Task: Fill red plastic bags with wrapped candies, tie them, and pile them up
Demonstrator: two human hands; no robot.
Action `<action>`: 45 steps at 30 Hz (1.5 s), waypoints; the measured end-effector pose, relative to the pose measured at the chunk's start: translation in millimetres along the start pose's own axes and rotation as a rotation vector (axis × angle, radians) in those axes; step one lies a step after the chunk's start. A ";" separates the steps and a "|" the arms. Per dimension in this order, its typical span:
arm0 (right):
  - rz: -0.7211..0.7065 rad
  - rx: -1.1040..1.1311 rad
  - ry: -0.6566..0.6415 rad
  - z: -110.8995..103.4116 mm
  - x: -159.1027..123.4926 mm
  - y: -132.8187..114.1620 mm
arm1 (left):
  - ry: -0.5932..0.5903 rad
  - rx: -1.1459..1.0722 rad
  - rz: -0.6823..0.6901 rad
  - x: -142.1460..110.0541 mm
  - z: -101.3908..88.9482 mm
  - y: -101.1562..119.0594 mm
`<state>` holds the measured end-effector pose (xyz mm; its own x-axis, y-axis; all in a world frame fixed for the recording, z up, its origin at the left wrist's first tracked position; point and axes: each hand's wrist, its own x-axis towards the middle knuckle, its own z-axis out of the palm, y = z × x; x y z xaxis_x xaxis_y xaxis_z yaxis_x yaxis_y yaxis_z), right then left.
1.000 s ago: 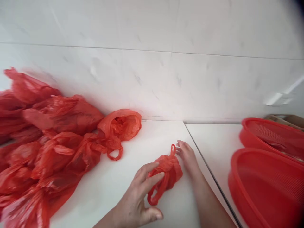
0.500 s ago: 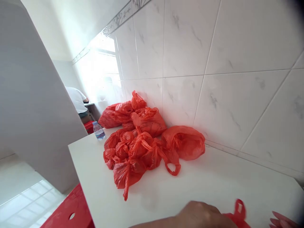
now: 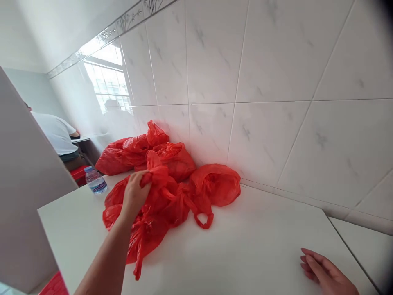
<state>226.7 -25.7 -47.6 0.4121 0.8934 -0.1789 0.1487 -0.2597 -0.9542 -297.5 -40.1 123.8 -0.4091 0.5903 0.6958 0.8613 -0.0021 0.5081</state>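
Note:
A heap of crumpled red plastic bags [image 3: 167, 180] lies on the white table [image 3: 245, 250] against the tiled wall. My left hand [image 3: 135, 194] reaches into the heap, fingers closed on one red bag at its top. My right hand [image 3: 325, 272] rests flat on the table at the lower right, fingers stretched out and holding nothing. One open red bag [image 3: 216, 186] with a loop handle sits at the right side of the heap.
A small water bottle [image 3: 95, 180] stands at the table's far left edge. Behind a white partition [image 3: 21, 180] sits another person in a white shirt [image 3: 57, 133]. A red stool [image 3: 55, 287] shows below the table's left corner.
The view swung left from the small folded bag and red baskets to the heap. My left hand left the folded bag and grabbed a bag in the heap. My right hand now lies flat.

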 end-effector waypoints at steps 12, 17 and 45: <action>-0.040 -0.127 -0.010 12.2 -5.7 -10.3 | -0.583 -0.304 0.394 -74.6 89.9 85.9; -0.044 -0.144 -0.024 14.5 -14.5 -19.2 | -0.707 -0.216 0.046 -111.0 157.2 90.1; -0.159 0.373 -0.073 47.9 -81.1 -41.1 | -1.065 -1.533 -0.936 -197.3 145.6 172.0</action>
<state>144.1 -69.9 -5.4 0.3432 0.9389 -0.0262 -0.1364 0.0223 -0.9904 -24.7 -39.4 0.0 0.3011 0.9380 -0.1718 -0.5687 0.3213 0.7572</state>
